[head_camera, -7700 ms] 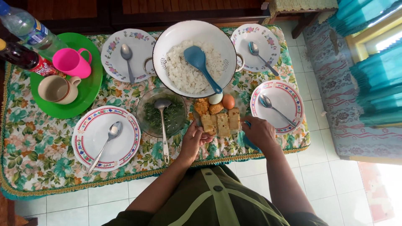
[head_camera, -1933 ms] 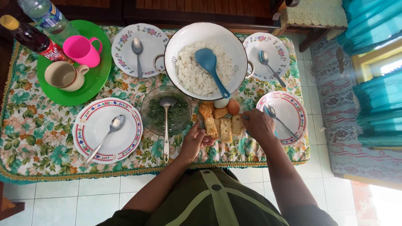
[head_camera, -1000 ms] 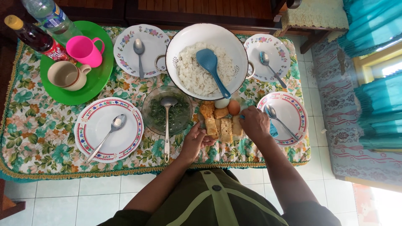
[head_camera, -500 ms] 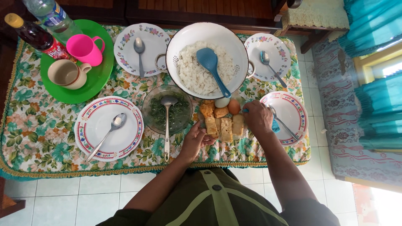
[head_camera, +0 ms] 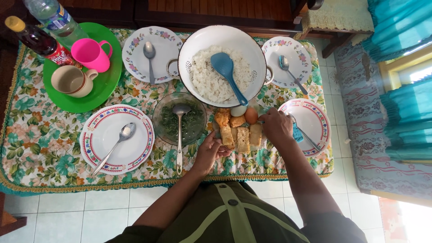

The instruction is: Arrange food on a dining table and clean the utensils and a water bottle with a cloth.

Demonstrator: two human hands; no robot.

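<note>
A row of fried tofu and tempeh pieces (head_camera: 243, 138) lies on a clear glass dish at the table's near edge, with a brown egg (head_camera: 251, 115) and a white egg (head_camera: 238, 110) at its far end. My left hand (head_camera: 209, 150) grips the dish's near-left rim, thumb by the fried pieces. My right hand (head_camera: 275, 127) hovers at the dish's right side next to the brown egg, closed around a blue utensil (head_camera: 297, 134) whose end sticks out over the red-rimmed plate (head_camera: 317, 112) on the right.
A white colander of rice (head_camera: 193, 38) with a blue paddle (head_camera: 225, 67) sits behind the dish. A glass bowl of greens (head_camera: 160, 112) holds a metal spoon (head_camera: 179, 135). Three more plates with spoons, a green tray (head_camera: 103, 85) with cups and two bottles stand around.
My right hand has shifted up along the dish's right side, from near the tofu toward the brown egg, still holding the blue utensil. My left hand stays on the dish rim.
</note>
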